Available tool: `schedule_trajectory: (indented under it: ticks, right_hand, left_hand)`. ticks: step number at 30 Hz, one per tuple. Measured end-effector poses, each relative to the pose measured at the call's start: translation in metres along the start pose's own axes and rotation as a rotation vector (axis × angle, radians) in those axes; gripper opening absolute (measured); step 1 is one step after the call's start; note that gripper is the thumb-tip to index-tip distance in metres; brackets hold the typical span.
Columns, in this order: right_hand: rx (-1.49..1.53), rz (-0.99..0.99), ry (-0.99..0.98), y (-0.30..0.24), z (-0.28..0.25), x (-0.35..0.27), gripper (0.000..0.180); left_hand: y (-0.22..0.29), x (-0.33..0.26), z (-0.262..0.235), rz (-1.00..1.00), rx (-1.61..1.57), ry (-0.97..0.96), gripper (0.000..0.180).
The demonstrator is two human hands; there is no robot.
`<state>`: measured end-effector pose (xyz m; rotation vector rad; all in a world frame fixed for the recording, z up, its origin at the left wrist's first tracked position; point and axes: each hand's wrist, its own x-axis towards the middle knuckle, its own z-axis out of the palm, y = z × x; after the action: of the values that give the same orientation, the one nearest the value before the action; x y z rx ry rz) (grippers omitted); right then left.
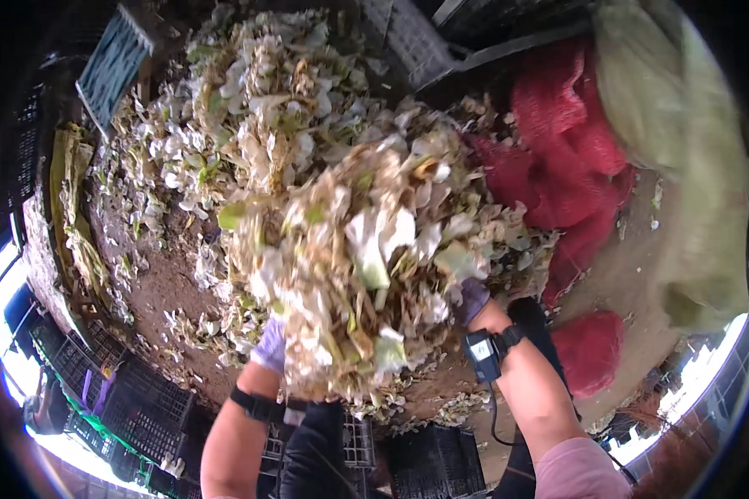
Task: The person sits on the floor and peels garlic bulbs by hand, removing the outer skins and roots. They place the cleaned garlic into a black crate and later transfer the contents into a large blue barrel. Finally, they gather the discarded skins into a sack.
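Note:
Between my two hands is a big loose armful of withered vegetable leaves (341,266), white, pale green and brown, lifted in front of my legs and slightly blurred. My left hand (270,345), in a thin purple glove, grips it from the left side. On the opposite side my right hand (472,301), also in a purple glove, holds the bundle. Leaves cover most fingers of both hands. Behind the armful, a larger heap of the same leaves (250,108) spreads over the ground.
Red mesh sacking (566,141) lies right of the heap, with a pale green sack (682,150) beyond it. A smaller red bundle (588,353) sits near my right leg. Black plastic crates (146,407) stand at lower left, and another crate (437,466) is by my feet.

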<state>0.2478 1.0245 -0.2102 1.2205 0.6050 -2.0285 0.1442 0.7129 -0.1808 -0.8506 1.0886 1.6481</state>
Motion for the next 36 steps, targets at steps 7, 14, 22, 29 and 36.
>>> schedule_trajectory:
  ticks: [7, 14, 22, 29, 36]
  right_hand:
    - [-0.083, -0.037, -0.061, -0.018, 0.04, -0.196, 0.017]
    - [-0.394, -0.397, -0.163, -0.02, 0.026, -0.386, 0.044]
    - [0.62, -0.408, -0.156, -0.105, 0.016, -0.462, 0.042]
    - [-0.458, -0.777, 0.148, -0.273, 0.018, -0.377, 0.037]
    - [-1.517, -0.92, 0.455, -0.401, -0.039, -0.269, 0.034]
  left_hand:
    - [-0.018, -0.111, 0.097, 0.003, 0.007, 0.045, 0.038]
    - [0.018, -0.23, 0.21, -0.012, 0.102, -0.034, 0.036]
    - [0.084, -0.253, 0.336, -0.006, 0.301, -0.23, 0.034]
    - [0.161, -0.203, 0.435, 0.23, 0.257, -0.204, 0.033]
    - [0.118, -0.062, 0.478, 0.621, 0.246, -0.027, 0.033]
